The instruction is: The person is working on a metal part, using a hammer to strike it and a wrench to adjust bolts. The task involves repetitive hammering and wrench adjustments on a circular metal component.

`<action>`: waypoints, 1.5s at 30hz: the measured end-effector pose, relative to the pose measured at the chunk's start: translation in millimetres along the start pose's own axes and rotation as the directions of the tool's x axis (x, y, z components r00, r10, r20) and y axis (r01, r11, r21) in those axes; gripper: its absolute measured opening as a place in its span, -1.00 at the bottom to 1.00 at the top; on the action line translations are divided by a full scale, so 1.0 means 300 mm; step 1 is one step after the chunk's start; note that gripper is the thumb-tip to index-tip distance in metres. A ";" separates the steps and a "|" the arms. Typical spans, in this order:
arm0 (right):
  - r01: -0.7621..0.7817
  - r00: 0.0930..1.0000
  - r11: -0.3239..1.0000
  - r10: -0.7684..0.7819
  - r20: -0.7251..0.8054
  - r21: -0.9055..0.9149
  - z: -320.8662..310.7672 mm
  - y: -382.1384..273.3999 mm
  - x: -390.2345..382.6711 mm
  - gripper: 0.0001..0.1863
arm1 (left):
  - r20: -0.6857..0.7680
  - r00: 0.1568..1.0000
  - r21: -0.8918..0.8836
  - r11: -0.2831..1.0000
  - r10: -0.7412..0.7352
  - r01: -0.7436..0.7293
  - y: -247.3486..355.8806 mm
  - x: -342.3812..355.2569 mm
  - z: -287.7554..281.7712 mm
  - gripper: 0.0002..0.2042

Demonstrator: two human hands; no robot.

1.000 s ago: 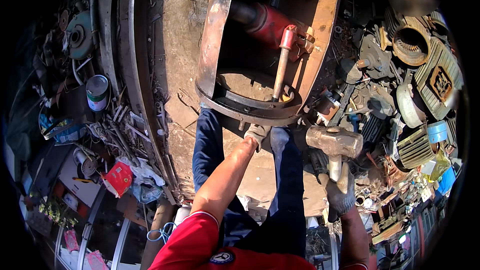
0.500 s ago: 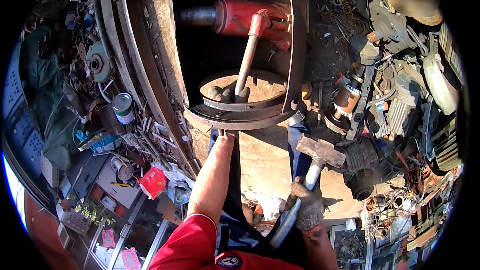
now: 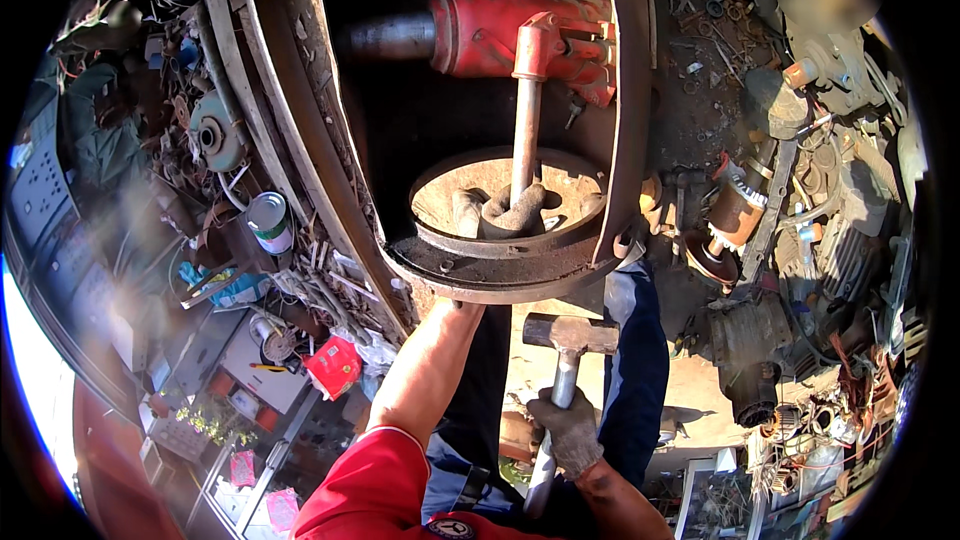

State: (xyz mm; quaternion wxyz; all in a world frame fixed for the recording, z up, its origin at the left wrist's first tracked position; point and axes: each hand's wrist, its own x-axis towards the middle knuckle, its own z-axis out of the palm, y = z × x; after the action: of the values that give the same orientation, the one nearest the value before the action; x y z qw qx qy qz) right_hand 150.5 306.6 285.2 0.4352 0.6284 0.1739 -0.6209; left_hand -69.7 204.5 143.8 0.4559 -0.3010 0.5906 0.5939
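Shifting inward from the right side, the hammer (image 3: 565,380) is now held between the legs (image 3: 637,335), its head just below the near edge of the ring (image 3: 500,285) and lying nearly level, where half a second ago it was seen tilted and farther right. Its shaft is closely gripped by the right hand (image 3: 570,430), with the gloved fingers wrapped round and no opening seen. By the left hand (image 3: 498,212), seen through the ring, the lower end of the lever (image 3: 526,135) is held; the fingers are curled closed on it, though the palm is hidden. A second ago that hand was seen outside the ring. The lever, joined to the red jack (image 3: 480,35) inside the frame (image 3: 630,110), now appears almost upright, though part of this may be due to the camera's turning. For the work, this means that both hands are occupied and lever and hammer are brought closer to one line; no contact between hammer and ring is seen.
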 end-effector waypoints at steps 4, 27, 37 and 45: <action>0.024 1.000 0.998 -0.024 -0.003 0.054 -0.018 0.005 -0.002 -0.64 | -0.110 0.993 -0.193 0.981 -0.036 0.014 -0.106 0.013 0.015 -0.58; 0.049 0.998 0.951 -0.062 -0.033 -0.306 -0.070 -0.043 0.004 -0.62 | -0.080 0.973 0.386 0.907 0.218 -0.171 -0.027 0.027 -0.123 -0.66; 0.085 0.958 0.982 -0.127 -0.256 -0.171 -0.025 -0.140 -0.011 -0.64 | -0.047 0.997 0.064 0.996 0.061 -0.058 -0.168 0.066 0.072 -0.65; 0.099 0.981 0.992 -0.110 -0.159 -0.076 -0.062 -0.128 -0.002 -0.57 | -0.307 0.767 0.765 0.626 0.563 -0.153 0.117 0.015 -0.196 -0.65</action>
State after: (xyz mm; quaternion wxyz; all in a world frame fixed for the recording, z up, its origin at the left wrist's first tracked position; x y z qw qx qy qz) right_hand 133.1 342.5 270.2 0.4073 0.6519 0.2623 -0.5833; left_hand -113.6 152.1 147.6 0.2230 -0.1238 0.9191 0.3002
